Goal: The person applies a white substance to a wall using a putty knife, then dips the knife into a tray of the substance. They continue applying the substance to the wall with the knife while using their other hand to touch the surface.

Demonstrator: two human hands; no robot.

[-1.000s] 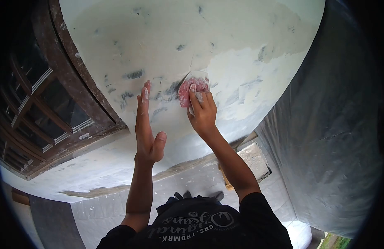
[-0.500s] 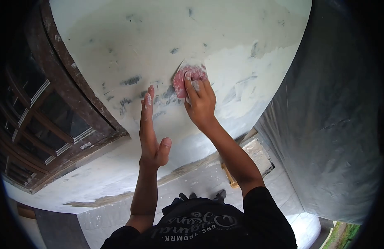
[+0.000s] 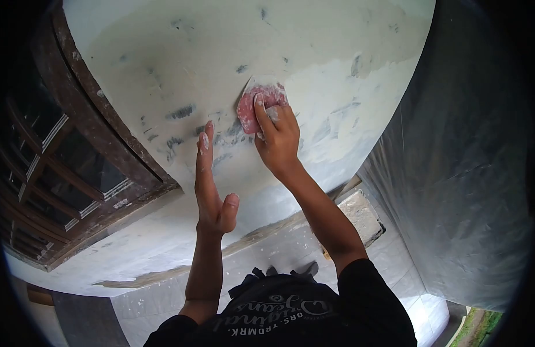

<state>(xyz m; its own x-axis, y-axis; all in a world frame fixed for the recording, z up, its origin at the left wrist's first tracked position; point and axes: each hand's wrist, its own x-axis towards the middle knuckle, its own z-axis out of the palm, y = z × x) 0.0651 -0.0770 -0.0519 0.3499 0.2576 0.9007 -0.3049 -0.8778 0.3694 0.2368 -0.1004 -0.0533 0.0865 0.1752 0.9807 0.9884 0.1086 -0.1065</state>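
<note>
My right hand [image 3: 279, 139] grips a red putty spreader [image 3: 248, 110], smeared with white filler, its index finger stretched along the face. The spreader's white-coated upper edge lies against the pale wall [image 3: 313, 34]. To its left, my left hand [image 3: 209, 191] is raised edge-on near the wall, fingers straight and thumb apart, with white filler on the fingertips. Dark grey patches [image 3: 181, 112] and whiter filled areas mark the wall around both hands.
A dark brown wooden window [image 3: 76, 156] with glass panes stands on the left. Grey plastic sheeting [image 3: 458, 191] hangs on the right. Below, a whitish smeared board [image 3: 363, 217] lies on the grey floor [image 3: 261, 254] beyond my right forearm.
My right hand and the putty spreader have shifted slightly up and left along the wall. My left hand stays almost where it was.
</note>
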